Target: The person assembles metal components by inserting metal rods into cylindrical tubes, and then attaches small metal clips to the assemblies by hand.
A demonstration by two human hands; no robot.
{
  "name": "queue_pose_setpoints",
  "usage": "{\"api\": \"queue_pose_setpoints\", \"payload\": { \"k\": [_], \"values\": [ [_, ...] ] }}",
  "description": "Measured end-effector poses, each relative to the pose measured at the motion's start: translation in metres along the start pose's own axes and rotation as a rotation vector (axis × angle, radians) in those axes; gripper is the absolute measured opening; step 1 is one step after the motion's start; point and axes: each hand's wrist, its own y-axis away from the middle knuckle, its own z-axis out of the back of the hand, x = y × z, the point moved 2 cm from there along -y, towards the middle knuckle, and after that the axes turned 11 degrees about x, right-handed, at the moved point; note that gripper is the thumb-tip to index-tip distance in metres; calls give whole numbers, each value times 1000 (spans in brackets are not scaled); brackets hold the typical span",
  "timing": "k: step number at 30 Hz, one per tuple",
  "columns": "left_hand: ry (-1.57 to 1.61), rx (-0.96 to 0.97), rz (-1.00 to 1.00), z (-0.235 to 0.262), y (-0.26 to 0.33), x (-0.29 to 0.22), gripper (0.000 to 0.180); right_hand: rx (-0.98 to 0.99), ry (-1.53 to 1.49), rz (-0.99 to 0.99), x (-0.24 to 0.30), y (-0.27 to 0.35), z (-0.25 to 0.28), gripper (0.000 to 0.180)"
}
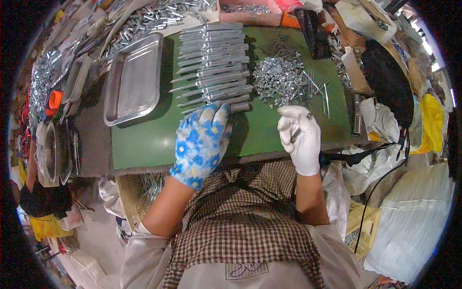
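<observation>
My left hand (pixel 201 144), in a white glove with blue flowers, reaches over the near end of a row of slim silver pen-shaped metal rods (pixel 214 72). Its fingers stretch forward onto the nearest rods, whose ends show on either side. In a plain white glove, my right hand (pixel 301 139) is curled closed around a small metal rod (pixel 295 135), mostly hidden by the fingers. Just beyond that hand lies a heap of small silver metal parts (pixel 279 79). Several thin metal pins (pixel 326 96) are scattered to the heap's right.
An oblong metal tray (pixel 137 79) sits left of the rods on the green work mat (pixel 144 147). Loose metal tubes (pixel 159 19) and a pink bin (pixel 250 10) of small parts line the back. A dark metal cylinder (pixel 356 114) stands near the mat's right edge.
</observation>
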Motion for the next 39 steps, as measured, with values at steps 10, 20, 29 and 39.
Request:
{"api": "queue_pose_setpoints", "payload": {
  "k": [10,20,29,39],
  "values": [
    [34,186,-66,-6,-22,1,32,-8,92,-34,3,3,3,28],
    [48,83,-190,-2,-13,3,36,31,452,-348,19,14,-23,29],
    [92,178,-235,21,-16,-20,38,30,365,-493,27,14,-22,25],
    [-7,240,-266,23,-23,-39,31,51,695,-294,27,17,-12,23]
  ]
}}
